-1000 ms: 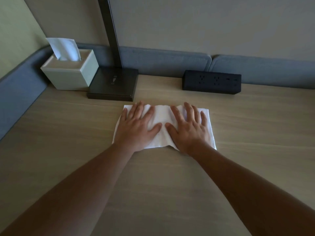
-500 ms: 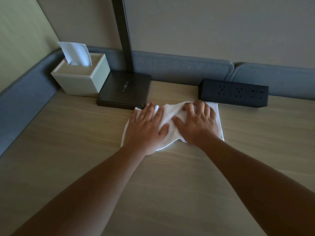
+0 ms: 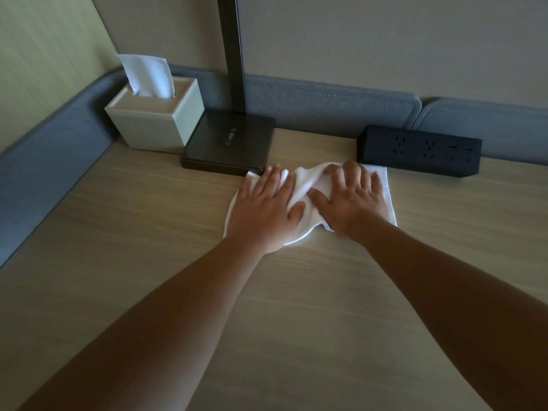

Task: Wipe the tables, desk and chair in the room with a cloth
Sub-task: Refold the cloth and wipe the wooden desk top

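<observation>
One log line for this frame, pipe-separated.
step: wipe desk | left hand: presses cloth | right hand: presses cloth | cloth: bunched between hands, near lamp base and power strip

Two bare arms in shot, the left forearm (image 3: 166, 315) and the right forearm (image 3: 462, 292), uncovered all the way to the bottom edge (upper arms are out of frame). The left hand (image 3: 264, 209) and the right hand (image 3: 353, 200) are bare as well.

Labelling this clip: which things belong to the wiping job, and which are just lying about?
Job: white cloth, desk, left hand and right hand pressing the cloth.
Lying about: tissue box, lamp base, power strip.
</observation>
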`<state>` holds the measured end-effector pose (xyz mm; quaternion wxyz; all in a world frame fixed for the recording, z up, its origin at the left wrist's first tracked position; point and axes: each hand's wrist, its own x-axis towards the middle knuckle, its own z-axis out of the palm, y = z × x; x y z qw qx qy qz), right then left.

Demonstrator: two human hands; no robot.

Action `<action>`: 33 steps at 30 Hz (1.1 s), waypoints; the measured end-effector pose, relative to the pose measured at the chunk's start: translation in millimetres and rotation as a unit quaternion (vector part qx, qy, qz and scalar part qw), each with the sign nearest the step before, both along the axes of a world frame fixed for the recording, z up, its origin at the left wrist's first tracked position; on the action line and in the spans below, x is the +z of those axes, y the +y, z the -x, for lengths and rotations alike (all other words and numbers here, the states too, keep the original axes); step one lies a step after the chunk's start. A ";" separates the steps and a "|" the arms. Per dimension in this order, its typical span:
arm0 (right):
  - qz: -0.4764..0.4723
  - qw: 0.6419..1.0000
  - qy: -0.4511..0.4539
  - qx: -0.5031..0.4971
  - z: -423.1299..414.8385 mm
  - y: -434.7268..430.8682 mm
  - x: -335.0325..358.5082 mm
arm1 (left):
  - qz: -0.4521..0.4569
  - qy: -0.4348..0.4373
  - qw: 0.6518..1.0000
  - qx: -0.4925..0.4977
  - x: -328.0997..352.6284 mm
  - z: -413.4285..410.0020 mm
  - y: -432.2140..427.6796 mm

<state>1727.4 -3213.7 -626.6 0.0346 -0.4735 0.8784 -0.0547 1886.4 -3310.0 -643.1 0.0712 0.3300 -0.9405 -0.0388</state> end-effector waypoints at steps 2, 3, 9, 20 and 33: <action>-0.015 1.000 -0.001 0.004 -6.3 4.7 0.3 | -0.013 -0.007 1.000 -0.012 1.8 -6.1 0.2; -0.022 1.000 -0.004 0.004 -9.0 6.6 0.1 | -0.016 -0.011 1.000 -0.014 2.3 -8.9 0.4; -0.052 0.998 -0.017 -0.014 -38.1 30.0 -0.6 | -0.025 -0.046 0.999 -0.010 3.2 -39.2 6.0; -0.049 0.996 -0.020 -0.065 -125.8 75.2 -3.3 | -0.036 -0.062 0.997 -0.020 7.3 -111.5 20.8; -0.033 0.995 -0.029 -0.091 -232.4 116.5 -3.2 | -0.025 -0.053 0.997 -0.051 6.8 -200.9 47.9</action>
